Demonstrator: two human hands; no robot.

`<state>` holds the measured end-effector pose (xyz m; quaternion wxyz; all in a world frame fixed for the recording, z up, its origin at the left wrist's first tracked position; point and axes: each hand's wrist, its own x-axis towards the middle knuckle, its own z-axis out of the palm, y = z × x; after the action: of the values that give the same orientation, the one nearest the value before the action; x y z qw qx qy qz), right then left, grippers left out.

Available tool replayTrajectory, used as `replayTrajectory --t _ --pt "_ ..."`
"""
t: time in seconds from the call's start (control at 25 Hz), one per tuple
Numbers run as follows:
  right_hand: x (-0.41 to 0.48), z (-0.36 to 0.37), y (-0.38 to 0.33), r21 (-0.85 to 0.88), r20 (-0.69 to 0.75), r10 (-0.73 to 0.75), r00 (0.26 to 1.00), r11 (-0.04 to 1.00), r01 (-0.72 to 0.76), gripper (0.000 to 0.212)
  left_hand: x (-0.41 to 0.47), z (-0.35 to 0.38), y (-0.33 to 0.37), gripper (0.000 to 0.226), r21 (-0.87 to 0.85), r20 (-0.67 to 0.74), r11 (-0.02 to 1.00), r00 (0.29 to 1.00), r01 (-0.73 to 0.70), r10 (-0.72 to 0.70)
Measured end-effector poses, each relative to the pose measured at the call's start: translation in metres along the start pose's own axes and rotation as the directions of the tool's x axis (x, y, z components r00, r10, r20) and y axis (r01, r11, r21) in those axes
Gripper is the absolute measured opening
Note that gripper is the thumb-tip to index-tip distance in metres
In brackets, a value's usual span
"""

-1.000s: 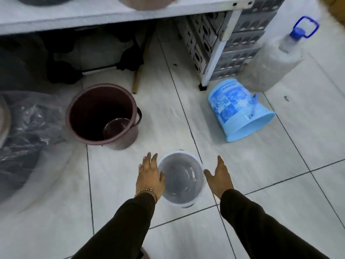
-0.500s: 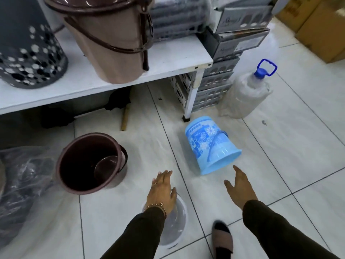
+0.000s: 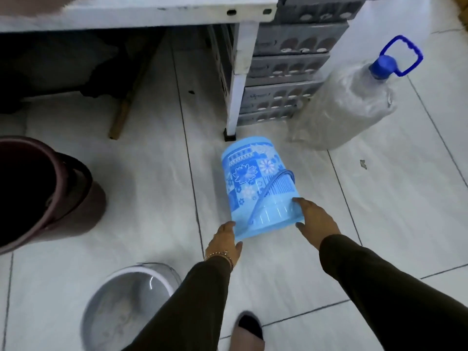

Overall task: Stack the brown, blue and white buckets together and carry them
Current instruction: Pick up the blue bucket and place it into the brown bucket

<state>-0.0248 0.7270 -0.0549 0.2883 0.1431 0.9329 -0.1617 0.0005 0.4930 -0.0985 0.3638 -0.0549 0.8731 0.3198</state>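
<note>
At far left stands the brown bucket, the white bucket nearer me. My left hand and right hand, fingers spread, bracket the tipped blue bucket at its rim. Unclamped, it could roll away.

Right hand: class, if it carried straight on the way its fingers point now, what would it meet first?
The right hand points up and left, its fingers already at the rim end of the blue bucket lying on its side. It would likely press into that bucket's wall first, though actual contact is hard to judge.
</note>
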Motion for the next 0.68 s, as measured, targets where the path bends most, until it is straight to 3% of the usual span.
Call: replayTrajectory --t 0.16,0.32,0.4,0.48,0.56,0.68 --pt "0.010 0.003 0.005 0.001 -0.164 -0.046 0.985 0.999 0.047 0.049 0.011 0.009 0.002 0.033 -0.065 -0.062 0.998 0.998 -0.019 0.015" --pt "0.025 -0.028 -0.023 0.135 -0.368 -0.132 0.920 0.972 0.194 0.039 0.004 -0.043 0.012 0.025 -0.092 -0.189 0.987 0.976 -0.131 0.112" --pt "0.046 -0.056 -0.061 0.182 -0.395 -0.179 0.901 0.946 0.268 0.038 0.002 -0.082 0.015 0.028 -0.102 -0.261 0.984 0.958 -0.148 0.118" --pt "0.068 -0.077 -0.099 0.187 -0.338 -0.231 0.913 0.934 0.305 0.047 0.004 -0.117 0.011 0.031 -0.174 -0.318 0.977 0.946 -0.119 0.059" --pt "0.082 -0.083 -0.126 0.136 -0.187 -0.247 0.951 0.952 0.274 0.067 0.006 -0.142 0.003 0.031 -0.287 -0.361 0.956 0.932 -0.067 -0.044" --pt "0.079 -0.066 -0.142 0.082 -0.016 -0.208 0.978 0.975 0.209 0.085 0.003 -0.162 -0.013 0.031 -0.536 -0.335 0.842 0.902 0.055 -0.272"
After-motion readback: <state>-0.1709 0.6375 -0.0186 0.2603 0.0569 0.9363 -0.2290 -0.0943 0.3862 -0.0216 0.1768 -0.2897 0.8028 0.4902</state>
